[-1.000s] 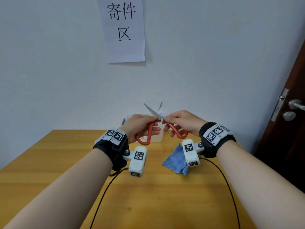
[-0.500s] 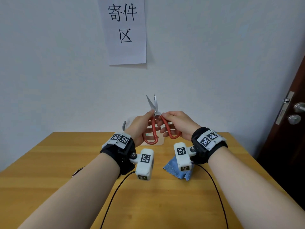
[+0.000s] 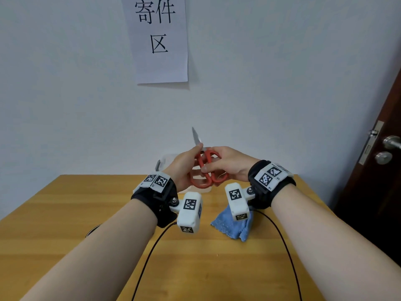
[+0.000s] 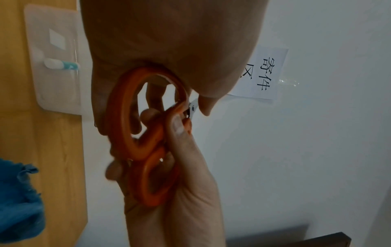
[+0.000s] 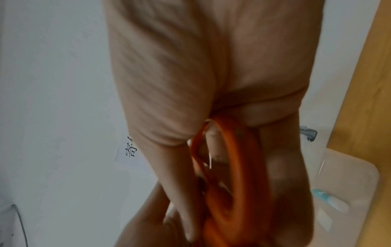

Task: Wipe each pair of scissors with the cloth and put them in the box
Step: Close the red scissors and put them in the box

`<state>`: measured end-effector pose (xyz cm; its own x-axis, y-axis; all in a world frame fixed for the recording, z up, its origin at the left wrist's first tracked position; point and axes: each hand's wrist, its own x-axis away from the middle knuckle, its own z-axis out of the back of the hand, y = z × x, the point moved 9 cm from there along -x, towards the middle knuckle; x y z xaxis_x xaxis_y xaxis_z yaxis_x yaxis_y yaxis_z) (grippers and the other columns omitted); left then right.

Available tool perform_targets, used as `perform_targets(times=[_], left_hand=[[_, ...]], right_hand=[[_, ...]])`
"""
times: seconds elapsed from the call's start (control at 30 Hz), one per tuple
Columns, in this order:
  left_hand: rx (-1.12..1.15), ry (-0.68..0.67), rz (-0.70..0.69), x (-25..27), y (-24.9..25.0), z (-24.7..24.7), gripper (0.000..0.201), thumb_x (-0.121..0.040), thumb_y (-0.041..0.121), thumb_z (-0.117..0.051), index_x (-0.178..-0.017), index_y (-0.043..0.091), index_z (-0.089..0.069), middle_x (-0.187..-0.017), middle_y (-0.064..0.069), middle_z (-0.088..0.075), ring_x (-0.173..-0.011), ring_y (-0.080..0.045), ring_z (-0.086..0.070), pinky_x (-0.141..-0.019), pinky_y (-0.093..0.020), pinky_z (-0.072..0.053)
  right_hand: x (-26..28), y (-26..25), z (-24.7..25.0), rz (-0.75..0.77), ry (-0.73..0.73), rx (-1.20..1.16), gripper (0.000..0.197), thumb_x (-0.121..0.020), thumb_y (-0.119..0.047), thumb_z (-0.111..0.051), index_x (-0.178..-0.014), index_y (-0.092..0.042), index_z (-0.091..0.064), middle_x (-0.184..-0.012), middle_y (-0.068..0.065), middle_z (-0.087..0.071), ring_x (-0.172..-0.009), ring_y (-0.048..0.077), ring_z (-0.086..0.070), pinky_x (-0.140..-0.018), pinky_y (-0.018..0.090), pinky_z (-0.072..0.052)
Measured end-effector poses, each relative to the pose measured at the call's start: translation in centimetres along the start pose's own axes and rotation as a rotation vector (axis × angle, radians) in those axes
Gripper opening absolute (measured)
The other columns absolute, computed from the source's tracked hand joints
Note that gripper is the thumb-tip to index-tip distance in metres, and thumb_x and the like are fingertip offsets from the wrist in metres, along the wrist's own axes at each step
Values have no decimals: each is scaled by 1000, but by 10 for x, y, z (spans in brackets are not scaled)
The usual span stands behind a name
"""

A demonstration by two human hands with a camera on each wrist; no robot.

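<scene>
Both hands hold red-handled scissors (image 3: pixel 206 170) above the table's far edge, blades together and pointing up. My left hand (image 3: pixel 186 164) grips the left handle loop (image 4: pixel 125 120), its thumb up by the pivot. My right hand (image 3: pixel 225 164) grips the right loop (image 4: pixel 154 180), thumb laid across the handles (image 5: pixel 232 183). The blue cloth (image 3: pixel 234 224) lies crumpled on the table below my right wrist, touched by neither hand. The clear plastic box (image 4: pixel 55 66) stands at the table's back edge behind the hands; a white and teal item (image 4: pixel 61 64) lies inside it.
The wooden table (image 3: pixel 86 213) stands against a white wall bearing a paper sign (image 3: pixel 158 40). A dark door with a metal handle (image 3: pixel 390 142) is at the right. Black cables (image 3: pixel 282 235) trail from both wrists across the table toward me.
The scissor blades, spread apart a second ago, have come together, and the two handle loops now sit side by side. Both hands moved closer to each other.
</scene>
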<state>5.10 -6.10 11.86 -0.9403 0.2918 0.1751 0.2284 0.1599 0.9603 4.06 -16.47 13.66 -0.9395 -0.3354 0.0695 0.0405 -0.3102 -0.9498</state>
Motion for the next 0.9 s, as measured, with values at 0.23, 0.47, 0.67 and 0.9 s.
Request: perform_targets(times=[0.23,0.47,0.67,0.9], left_hand=[[54,100,-91,-18,4,36,34,-105,38,-58,-115,10,-74,-105,-7,-76,-96,-26,-74,-83,-43,-63],[122,177,-83,-38,-5,69,32,-102,37,-63,-111,8,-74,-105,-6,-80,-101,-24,-76,-86,-41,-63],[27,279,-66,-64,-14,102,27,-99,33,-69,-105,8,-75,-101,-5,-80,-92,-21,-77,-85,-40,-63],[89,381,6,-104,-34,153,25,-104,29,-60,-102,7,-72,-92,-3,-80,-85,-21,-75,-70,-35,-62]], right_hand=[[0,5,26,-20,55,-12,46,-88,-9,-76,-130,-20,-61,-99,18,-77,-64,15,-65,-53,27,-43],[-7,31,72,-1,349,-314,33,-96,-19,-69,-126,-9,-62,-98,16,-78,-61,14,-66,-62,30,-46],[-34,64,89,-58,499,-484,26,-97,-25,-68,-118,-9,-68,-92,14,-78,-61,14,-68,-54,28,-45],[-86,105,106,-157,650,-521,20,-96,-26,-69,-112,-13,-67,-90,16,-78,-53,16,-64,-50,27,-43]])
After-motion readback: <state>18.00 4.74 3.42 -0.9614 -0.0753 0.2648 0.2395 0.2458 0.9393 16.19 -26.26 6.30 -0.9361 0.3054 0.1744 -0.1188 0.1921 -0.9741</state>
